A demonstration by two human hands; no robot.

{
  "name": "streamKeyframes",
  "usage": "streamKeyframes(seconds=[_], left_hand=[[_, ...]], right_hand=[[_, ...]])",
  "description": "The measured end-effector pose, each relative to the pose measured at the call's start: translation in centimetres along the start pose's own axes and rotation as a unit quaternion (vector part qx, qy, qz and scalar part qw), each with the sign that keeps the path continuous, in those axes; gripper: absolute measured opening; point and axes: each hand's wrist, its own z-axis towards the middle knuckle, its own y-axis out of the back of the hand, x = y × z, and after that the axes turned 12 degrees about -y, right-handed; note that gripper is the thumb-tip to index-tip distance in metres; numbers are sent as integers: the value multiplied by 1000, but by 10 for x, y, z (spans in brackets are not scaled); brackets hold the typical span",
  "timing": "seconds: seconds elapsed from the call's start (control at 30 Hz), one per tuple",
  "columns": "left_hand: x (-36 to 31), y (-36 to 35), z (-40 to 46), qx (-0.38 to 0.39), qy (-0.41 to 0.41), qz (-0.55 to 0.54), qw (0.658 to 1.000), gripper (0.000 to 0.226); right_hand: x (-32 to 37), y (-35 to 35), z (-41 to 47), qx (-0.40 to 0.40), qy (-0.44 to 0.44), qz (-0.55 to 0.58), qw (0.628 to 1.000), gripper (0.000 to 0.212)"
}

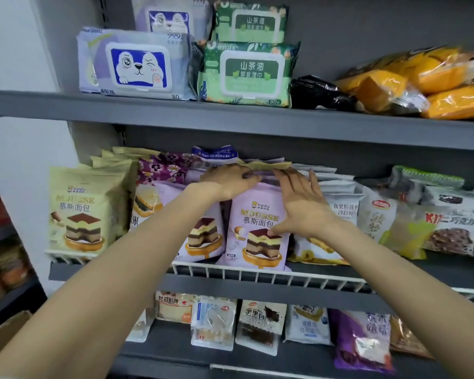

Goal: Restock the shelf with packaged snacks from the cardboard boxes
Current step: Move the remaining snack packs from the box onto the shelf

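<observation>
A lilac mousse-bread pack [257, 228] with a cake picture stands upright at the front of the middle shelf [257, 288], behind a white wire rail [257, 273]. My left hand [227, 181] lies over the top edge of this row of packs, fingers pointing right across their tops. My right hand [301, 203] presses flat against the lilac pack's right side, fingers straight, thumb on the cake picture. A second lilac pack [203, 236] leans behind my left forearm. A corner of a cardboard box [3, 335] shows at the lower left.
Yellow mousse packs [77, 212] stand to the left, white and mixed bread packs [340, 212] to the right. Wet-wipe packs [137, 64] and yellow bags [422, 77] fill the upper shelf. More snack packs [260, 326] sit on the lower shelf.
</observation>
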Motion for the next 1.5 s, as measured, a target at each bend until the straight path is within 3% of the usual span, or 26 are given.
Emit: streamKeyframes(seconds=[0.27,0.53,0.67,0.8,0.93,1.0,1.13,1.27,1.37,1.5], left_hand=[[2,10,25,68,21,27,997,55],[8,10,37,51,45,-31,997,53],[3,20,45,22,16,-40,999,42],[11,23,52,50,16,-48,998,41],[22,15,62,85,32,-57,994,39],[25,12,63,36,49,-80,995,39],[36,15,44,-85,49,-108,989,36],[54,28,1,-142,27,-37,989,29],[64,38,-37,-113,42,5,993,34],[83,39,-82,53,16,-7,998,42]], right_hand=[[-4,7,22,68,19,-66,995,112],[4,10,27,94,8,-109,990,116],[-6,21,33,173,4,32,984,120],[-11,32,60,150,1,105,983,112],[-6,26,74,216,68,180,957,69],[-5,18,78,198,71,177,962,64],[4,10,79,42,79,95,991,65],[45,18,51,-54,118,131,983,53],[81,19,34,-67,148,105,981,61],[124,2,25,-15,155,-24,987,101]])
